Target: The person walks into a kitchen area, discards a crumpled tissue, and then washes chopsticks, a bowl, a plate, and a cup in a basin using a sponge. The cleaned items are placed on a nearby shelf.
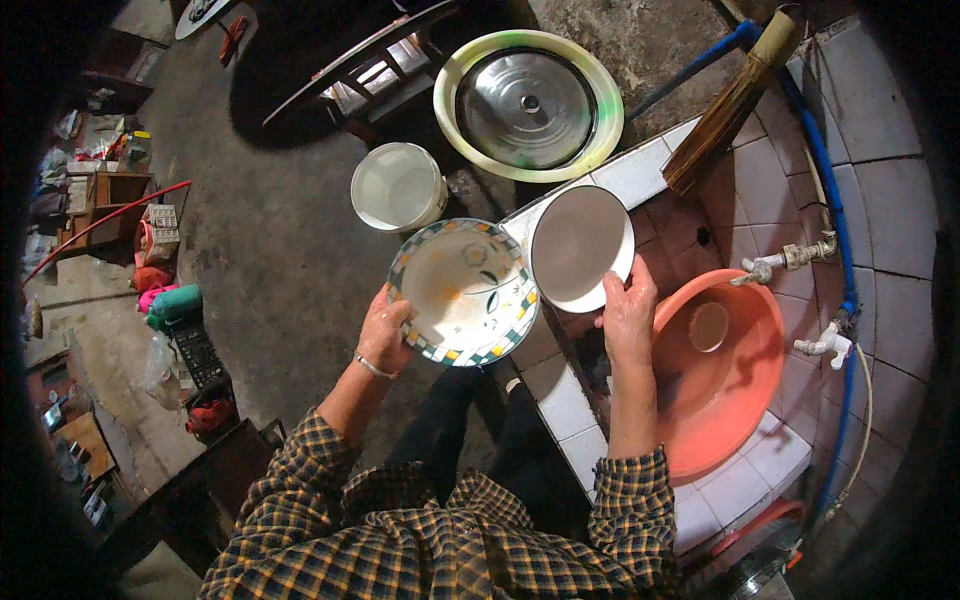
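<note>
My left hand [386, 330] grips the left rim of a patterned plate [480, 277]. Its border has green, yellow and white checks, and brownish residue shows on its face. In my right hand [628, 315] is a plain white dish [581, 244], a plate or shallow bowl, held tilted by its lower right edge. The two dishes are side by side, rims close together; I cannot tell if they touch. Right of my right forearm, an orange plastic basin [739, 427] rests in the tiled sink area, with a small round pale shape [709, 328] inside.
A white bucket [397, 187] and a yellow-green basin [450, 142] holding a metal lid [510, 105] stand beyond the plates. A straw brush [727, 112] leans by the tiled ledge [630, 176]. Taps [787, 259] and a blue pipe [832, 195] run along the right wall.
</note>
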A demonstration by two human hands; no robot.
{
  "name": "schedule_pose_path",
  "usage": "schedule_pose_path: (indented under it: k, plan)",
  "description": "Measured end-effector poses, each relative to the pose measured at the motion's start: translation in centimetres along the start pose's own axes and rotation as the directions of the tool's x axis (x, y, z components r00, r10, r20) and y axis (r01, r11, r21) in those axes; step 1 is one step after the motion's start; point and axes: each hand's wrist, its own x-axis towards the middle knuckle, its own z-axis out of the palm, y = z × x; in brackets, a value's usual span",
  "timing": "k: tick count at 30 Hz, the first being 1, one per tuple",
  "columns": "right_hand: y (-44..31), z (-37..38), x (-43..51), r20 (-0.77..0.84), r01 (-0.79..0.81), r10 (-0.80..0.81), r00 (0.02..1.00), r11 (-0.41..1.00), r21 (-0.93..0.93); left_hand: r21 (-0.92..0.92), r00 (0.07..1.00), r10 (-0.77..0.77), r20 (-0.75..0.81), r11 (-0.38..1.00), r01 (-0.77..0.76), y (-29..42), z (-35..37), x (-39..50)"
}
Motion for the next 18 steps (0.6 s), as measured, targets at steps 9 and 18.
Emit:
schedule_pose_path:
  k: [9, 18]
  plan:
    - [0.6, 2.9, -1.5, 0.057, 0.308, -0.319, 0.946, 0.83, -0.465, -0.05, 0.979, -0.081, 0.19, 0.995, 0.092, -1.5, 3.2, 4.3]
    - [1.5, 5.1, -1.6, 0.094, 0.301, -0.298, 0.95, 0.792, -0.532, -0.152, 0.964, -0.05, 0.26, 0.984, 0.092, -2.7, 3.1, 5.1]
